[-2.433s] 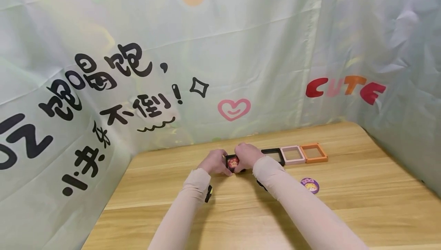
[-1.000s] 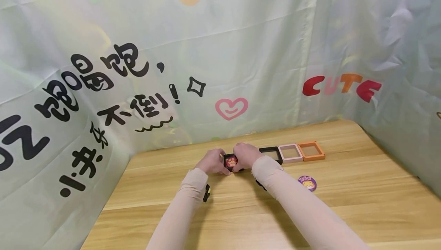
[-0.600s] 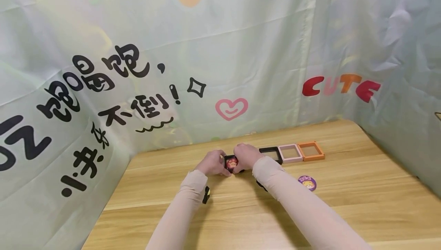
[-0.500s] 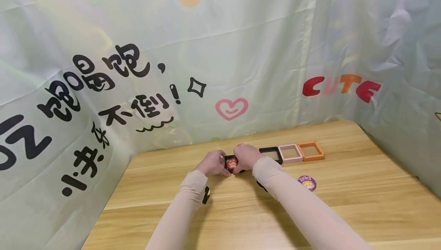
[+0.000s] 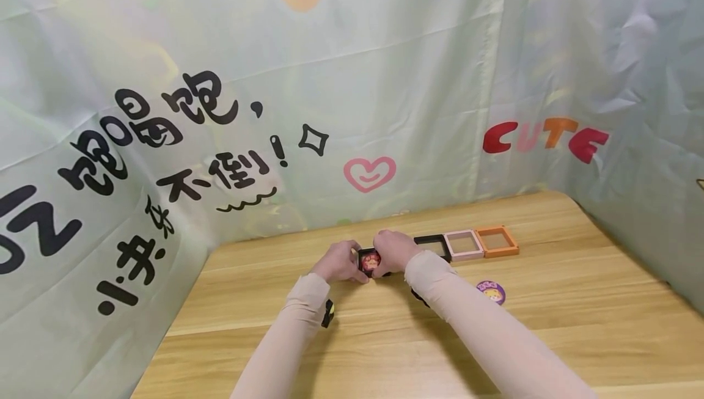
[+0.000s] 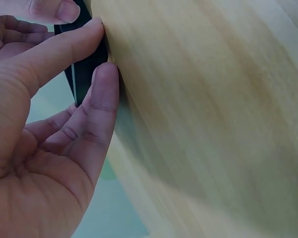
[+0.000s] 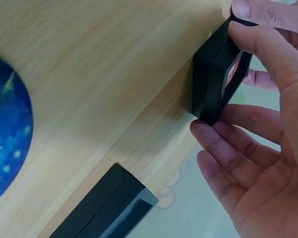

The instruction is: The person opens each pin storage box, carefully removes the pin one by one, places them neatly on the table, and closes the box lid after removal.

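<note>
My left hand (image 5: 342, 261) and right hand (image 5: 395, 250) both hold a small black square frame (image 5: 361, 259) near the table's back edge. A round red picture badge (image 5: 371, 261) shows within it. Seen from the left wrist, my left thumb and fingers pinch the black frame (image 6: 84, 82) at its edge. In the right wrist view, my right hand (image 7: 268, 124) grips the black frame (image 7: 213, 74) between thumb and fingers, and a sliver of red shows inside. Fingers partly cover the frame in every view.
To the right, a second black frame (image 5: 447, 247), a pink frame (image 5: 480, 246) and an orange frame (image 5: 514, 245) stand in a row. A purple round badge (image 5: 491, 292) lies in front. A blue speckled disc (image 7: 7, 129) shows in the right wrist view. Fabric walls (image 5: 308, 93) border the table (image 5: 247, 301).
Both hands keep hold of the black frame and stay nearly in place. The head view has shifted slightly since the earliest frame.
</note>
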{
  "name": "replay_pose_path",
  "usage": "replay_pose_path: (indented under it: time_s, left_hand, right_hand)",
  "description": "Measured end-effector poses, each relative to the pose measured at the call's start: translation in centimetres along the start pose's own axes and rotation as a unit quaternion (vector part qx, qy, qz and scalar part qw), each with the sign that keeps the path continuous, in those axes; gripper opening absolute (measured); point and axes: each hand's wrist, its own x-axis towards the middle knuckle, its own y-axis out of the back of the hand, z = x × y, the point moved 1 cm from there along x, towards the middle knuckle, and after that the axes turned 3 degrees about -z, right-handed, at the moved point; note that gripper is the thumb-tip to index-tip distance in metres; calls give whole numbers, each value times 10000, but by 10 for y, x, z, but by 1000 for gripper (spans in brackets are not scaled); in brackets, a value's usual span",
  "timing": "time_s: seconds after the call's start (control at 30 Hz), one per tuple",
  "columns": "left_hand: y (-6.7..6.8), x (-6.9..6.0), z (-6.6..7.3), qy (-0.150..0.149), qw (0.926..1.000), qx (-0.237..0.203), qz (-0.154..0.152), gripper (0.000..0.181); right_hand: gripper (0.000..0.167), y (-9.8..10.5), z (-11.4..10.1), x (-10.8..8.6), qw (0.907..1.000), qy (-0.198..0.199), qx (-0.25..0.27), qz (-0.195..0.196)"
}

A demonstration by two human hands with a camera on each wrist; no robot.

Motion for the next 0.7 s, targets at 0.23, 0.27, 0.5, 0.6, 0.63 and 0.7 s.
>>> replay_pose_path:
  time_s: [0.23, 0.27, 0.5, 0.6, 0.63, 0.7]
  left_hand:
    - [-4, -1, -4, -203, 9997, 25, 96, 75]
    - [-4, -2, -5, -242, 9997, 51, 93, 74]
    - [-6, -10, -4, -558, 9984, -59, -45, 72]
    - [-5, -17, -2, -648, 9971, -380, -97, 70]
    - [-5, -19, -1, -666, 9963, -538, -119, 70]
    - [-5, -23, 0, -721, 9936, -856, -132, 68]
  right_hand:
    - [44, 2, 0, -5, 9996, -42, -192, -187]
    - [44, 2, 0, -7, 9995, -43, -219, -235]
    - [45, 6, 5, -19, 9991, 89, -204, -348]
    - [43, 11, 7, -26, 9990, 222, -157, -342]
    - [42, 13, 8, -28, 9990, 274, -128, -323]
    - [40, 18, 9, -33, 9989, 366, -20, -286]
